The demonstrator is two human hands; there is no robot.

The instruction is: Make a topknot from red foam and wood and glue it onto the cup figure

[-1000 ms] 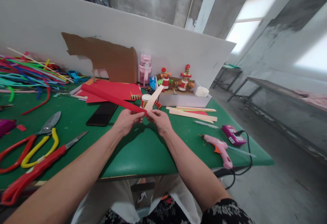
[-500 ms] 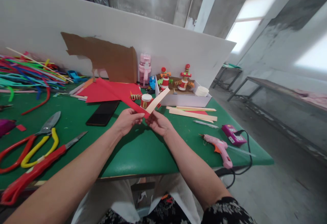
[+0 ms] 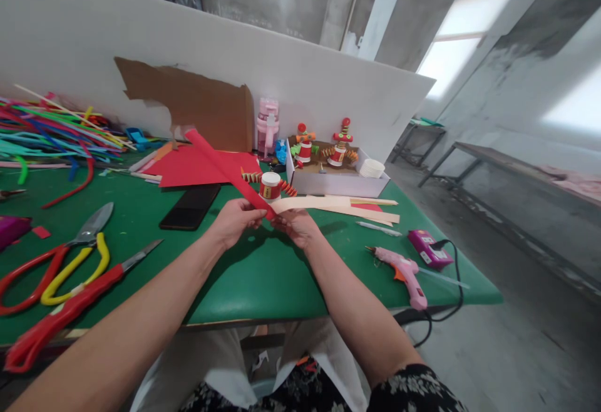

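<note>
Left hand: thumb and fingers pinching the lower end of a red strip, which slants up and away to the left. Right hand: fingers curled, pinching where the red strip's end meets a cream strip; the latter bends out rightward, above loose pale strips on the green table. Just beyond the fingers: one white-lidded red cup, upright, zigzag folded strips at both sides. Left of these: black phone, flat; red sheets behind it. Behind, to the right: shallow box containing two decorated figures and white cups, stacked. Right: pink glue gun, lying near a purple box. Far left: shears, one handle red, one yellow, blades together.
</note>
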